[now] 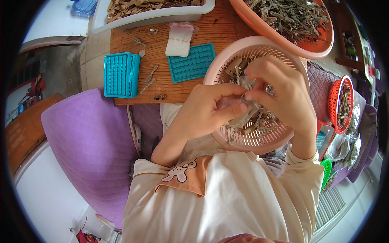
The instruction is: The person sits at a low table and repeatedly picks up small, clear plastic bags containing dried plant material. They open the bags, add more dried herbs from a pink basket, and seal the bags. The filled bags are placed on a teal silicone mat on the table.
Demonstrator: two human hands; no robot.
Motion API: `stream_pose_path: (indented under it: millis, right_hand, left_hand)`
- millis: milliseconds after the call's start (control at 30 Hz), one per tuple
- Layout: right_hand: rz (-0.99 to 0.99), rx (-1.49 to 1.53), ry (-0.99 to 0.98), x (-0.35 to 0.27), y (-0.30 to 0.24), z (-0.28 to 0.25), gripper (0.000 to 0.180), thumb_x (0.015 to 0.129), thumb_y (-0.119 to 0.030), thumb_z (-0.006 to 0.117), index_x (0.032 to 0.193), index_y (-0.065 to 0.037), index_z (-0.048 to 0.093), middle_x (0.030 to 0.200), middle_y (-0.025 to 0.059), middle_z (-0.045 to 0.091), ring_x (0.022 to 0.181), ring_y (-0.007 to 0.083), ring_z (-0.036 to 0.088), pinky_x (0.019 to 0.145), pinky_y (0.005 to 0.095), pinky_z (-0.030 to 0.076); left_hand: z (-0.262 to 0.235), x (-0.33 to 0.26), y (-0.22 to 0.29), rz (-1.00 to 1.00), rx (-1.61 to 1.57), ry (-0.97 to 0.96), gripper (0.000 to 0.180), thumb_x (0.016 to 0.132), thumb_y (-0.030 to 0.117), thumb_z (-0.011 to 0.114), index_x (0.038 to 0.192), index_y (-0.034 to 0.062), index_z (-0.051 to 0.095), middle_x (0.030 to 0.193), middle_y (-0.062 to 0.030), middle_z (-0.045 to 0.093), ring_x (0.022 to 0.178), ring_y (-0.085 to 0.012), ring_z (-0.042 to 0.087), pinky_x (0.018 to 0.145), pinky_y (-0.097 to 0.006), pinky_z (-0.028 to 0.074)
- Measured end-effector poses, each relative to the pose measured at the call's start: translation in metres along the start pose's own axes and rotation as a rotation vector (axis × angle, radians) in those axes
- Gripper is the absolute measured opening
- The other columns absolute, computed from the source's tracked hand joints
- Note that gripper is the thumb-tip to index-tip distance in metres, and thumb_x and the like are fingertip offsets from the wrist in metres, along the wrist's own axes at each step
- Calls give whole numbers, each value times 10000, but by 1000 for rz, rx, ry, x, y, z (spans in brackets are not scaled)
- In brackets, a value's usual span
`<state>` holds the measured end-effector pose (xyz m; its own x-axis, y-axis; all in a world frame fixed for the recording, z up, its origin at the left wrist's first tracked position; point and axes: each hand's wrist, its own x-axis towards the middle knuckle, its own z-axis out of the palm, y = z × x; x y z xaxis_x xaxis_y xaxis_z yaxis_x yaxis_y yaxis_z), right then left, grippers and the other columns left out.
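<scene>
Both hands meet over a pink plastic basket (216,48) with slotted walls. My left hand (214,107) is closed, thumb and fingers pinching what looks like a small clear plastic bag (244,118). From the other side my right hand (281,87) curls its fingers down, thumb and fingertips pinched at the same plastic. My fingers cover part of the bag, so its contents are hard to make out. Beneath the hands, the basket holds brown cardboard-like pieces (248,128) and thin, tangled, silvery-brown strips.
On the wooden table (156,40) lie a stack of clear bags (178,40), a teal moulded tray (192,62) and stacked teal trays (119,76). A white tub (158,17) of brown pieces and an orange basin (298,46) of dried-looking strips stand behind. A red basket (334,107) sits right.
</scene>
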<state>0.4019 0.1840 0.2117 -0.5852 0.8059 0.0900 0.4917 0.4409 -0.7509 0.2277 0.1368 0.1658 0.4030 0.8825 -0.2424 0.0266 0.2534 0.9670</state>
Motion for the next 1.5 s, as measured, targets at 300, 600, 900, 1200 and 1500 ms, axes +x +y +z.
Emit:
stream_pose_path:
  millis: [300,600,900,1200,1500]
  right_hand:
    - [-119,95,333,-16,18,2,271,674,-84,687,927,-18,615,834,80,609,696,175,584,587,265,464]
    - [59,56,347,-18,9,25,226,673,-14,653,895,-53,635,702,59,597,598,155,582,526,247,461]
    - [-78,-47,254,-17,13,28,213,649,-37,672,860,-53,645,1029,134,538,856,284,562,667,329,475]
    - [99,356,129,-18,13,43,359,599,-65,731,940,-56,621,1203,163,427,1068,294,480,814,355,459]
    - [443,1083,227,-22,5,56,583,703,4,675,1219,24,404,1077,117,533,941,170,536,801,287,450]
  left_hand:
    - [-1,6,-9,26,-385,109,329,796,203,632,1015,-37,581,745,8,582,641,-20,476,541,-169,388]
    - [-1,3,-16,55,-117,86,342,774,257,648,984,-10,606,631,14,548,566,-15,437,488,-184,361]
    - [-2,1,-16,46,-227,186,318,783,207,643,988,-31,592,701,24,577,570,-3,430,487,-158,342]
    - [-1,2,-14,84,-179,227,261,815,154,602,1010,-19,583,784,-6,597,635,-6,465,536,-154,371]
    - [-1,0,-11,159,-49,324,257,790,145,625,999,1,586,932,-62,597,679,-48,514,586,-184,413]
